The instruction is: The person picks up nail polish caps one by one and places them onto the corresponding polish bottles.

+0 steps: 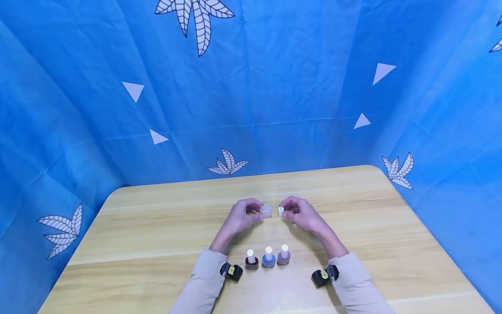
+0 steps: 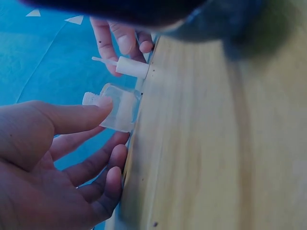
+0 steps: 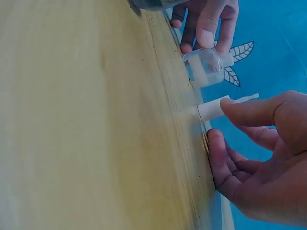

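Observation:
My left hand [image 1: 242, 214] pinches a clear glass nail polish bottle [image 2: 120, 106] between thumb and fingers, its neck bare and pointing up. Just to the right, my right hand [image 1: 303, 213] pinches a white nail polish cap [image 3: 211, 110], whose small brush sticks upward. Both cap and bottle are upright at the tabletop, a small gap apart. Nearer to me, between the forearms, three capped bottles stand in a row: a dark brown nail polish [image 1: 252, 263], a blue nail polish [image 1: 268, 261] and a mauve nail polish [image 1: 284, 258].
Light wood grain covers the table [image 1: 157, 226], which has rounded far corners. Behind it and at both sides hangs a blue curtain [image 1: 290, 96] with white leaves and triangles. Black wrist cameras [image 1: 235, 272] are strapped over the beige sleeves.

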### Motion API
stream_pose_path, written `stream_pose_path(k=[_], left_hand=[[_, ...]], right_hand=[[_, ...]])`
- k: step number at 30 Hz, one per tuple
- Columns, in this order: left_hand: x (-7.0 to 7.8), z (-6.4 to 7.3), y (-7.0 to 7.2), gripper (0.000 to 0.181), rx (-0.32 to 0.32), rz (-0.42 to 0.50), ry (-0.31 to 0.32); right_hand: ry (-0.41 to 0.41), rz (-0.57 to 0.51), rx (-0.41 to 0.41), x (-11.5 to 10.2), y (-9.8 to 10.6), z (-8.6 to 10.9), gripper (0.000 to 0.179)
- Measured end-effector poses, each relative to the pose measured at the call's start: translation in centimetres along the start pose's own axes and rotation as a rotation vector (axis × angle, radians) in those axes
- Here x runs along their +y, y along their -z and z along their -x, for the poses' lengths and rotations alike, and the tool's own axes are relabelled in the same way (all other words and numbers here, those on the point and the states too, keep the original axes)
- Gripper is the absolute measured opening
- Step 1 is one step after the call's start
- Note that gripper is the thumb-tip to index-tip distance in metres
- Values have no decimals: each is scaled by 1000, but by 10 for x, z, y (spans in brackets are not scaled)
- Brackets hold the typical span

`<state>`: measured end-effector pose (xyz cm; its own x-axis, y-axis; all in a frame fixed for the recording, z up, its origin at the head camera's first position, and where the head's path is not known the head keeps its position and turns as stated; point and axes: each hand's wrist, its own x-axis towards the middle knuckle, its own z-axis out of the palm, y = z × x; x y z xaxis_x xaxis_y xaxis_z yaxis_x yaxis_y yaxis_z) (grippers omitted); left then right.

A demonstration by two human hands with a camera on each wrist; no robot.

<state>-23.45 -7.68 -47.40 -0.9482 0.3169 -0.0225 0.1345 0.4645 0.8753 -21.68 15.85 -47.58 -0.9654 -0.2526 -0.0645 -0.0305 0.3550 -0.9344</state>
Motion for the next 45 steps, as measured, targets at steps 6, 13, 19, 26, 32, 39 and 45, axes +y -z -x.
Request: stream_pose_path(k=[6,13,19,26,32,39,45], left_hand=[[0,0,1,29,2,11,-11],[-3,1,2,24,3,19,1],[-6,3,2,23,11,56,-14],[-8,5,4,22,23,100,-45],[-7,9,7,21,19,161,-57],[-2,10,9,22,2,288,-61],[4,15,14,26,-4,375,-33]], right_hand=[[-8,11,24,-7,-1,2,24],[-5,13,8,-3,-2,0,21],[-24,7,4,-1,1,3,21],[9,-14,0,-2,5,7,24],[-38,-38,-9,-1,7,8,23],[-78,-80,-28,-3,12,11,28],[-45,-111,-55,-8,14,13,29]])
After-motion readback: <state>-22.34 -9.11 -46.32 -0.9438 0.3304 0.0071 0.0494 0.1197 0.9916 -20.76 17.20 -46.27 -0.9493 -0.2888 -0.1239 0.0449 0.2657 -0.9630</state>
